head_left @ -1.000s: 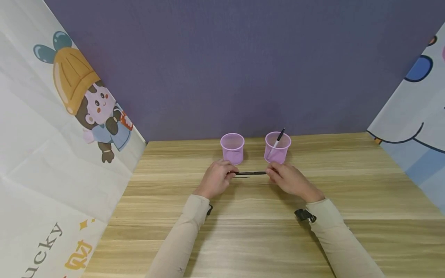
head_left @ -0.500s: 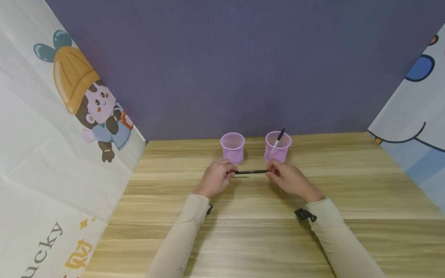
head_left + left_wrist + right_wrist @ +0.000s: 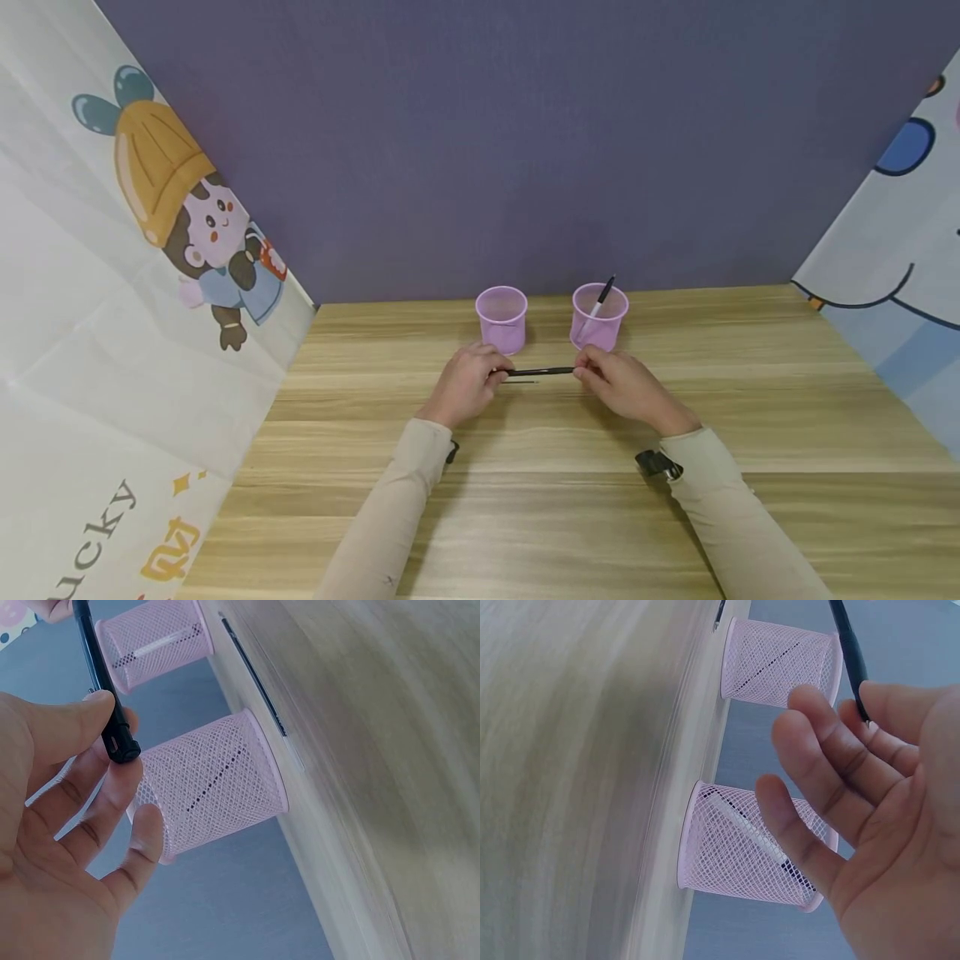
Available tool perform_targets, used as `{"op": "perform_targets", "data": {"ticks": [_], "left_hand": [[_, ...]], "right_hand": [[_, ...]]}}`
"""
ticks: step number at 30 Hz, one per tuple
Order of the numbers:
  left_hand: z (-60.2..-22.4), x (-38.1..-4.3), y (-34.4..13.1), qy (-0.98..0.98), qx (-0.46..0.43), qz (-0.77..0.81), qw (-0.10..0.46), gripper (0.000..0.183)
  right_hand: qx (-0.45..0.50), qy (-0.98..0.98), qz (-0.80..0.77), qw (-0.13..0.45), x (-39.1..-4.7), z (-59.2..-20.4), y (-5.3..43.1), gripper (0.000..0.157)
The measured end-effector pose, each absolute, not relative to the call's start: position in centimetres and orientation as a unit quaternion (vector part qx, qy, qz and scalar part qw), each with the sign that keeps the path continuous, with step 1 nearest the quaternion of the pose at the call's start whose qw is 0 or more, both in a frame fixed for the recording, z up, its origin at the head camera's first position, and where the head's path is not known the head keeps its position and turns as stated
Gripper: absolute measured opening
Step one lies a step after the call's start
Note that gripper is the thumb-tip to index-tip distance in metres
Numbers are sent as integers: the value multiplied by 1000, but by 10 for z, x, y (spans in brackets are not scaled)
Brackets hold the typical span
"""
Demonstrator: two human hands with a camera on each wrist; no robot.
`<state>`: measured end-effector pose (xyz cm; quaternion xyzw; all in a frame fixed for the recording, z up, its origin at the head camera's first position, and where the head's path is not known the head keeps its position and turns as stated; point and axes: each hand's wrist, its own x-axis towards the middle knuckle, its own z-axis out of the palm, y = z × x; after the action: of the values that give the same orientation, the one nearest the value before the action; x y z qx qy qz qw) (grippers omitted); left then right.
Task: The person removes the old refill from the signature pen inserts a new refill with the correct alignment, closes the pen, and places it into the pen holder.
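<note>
A black pen (image 3: 542, 372) is stretched level between the two hands, above the table. My left hand (image 3: 467, 383) pinches its blunt end between thumb and fingers, the other fingers loosely bent. At the pointed end, my right hand (image 3: 628, 388) pinches the pen (image 3: 852, 656) near its tip, with thumb and fingertips. Just below the pen in the head view, a thin dark ink refill (image 3: 255, 675) with a clear end lies on the tabletop.
Two pink mesh cups stand behind the hands. The left cup (image 3: 504, 337) holds a thin dark stick, seen through the mesh; the right cup (image 3: 597, 340) holds a white pen with a black end (image 3: 606, 290). A dark wall panel (image 3: 525, 150) rises behind the wooden table (image 3: 525, 517).
Both hands keep their grip on the black pen. The right fingers shift slightly at the pen's tip; the cups and the refill stay where they were.
</note>
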<state>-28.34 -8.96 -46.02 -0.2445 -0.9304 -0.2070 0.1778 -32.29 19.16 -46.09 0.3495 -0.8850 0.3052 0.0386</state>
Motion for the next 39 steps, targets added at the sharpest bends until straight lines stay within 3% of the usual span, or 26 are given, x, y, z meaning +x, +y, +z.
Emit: {"op": "perform_targets", "data": {"ticks": [39], "left_hand": [[-462, -285, -86, -941, -236, -187, 157, 14]], "right_hand": [[356, -887, 292, 31, -323, -459, 192, 23]]}}
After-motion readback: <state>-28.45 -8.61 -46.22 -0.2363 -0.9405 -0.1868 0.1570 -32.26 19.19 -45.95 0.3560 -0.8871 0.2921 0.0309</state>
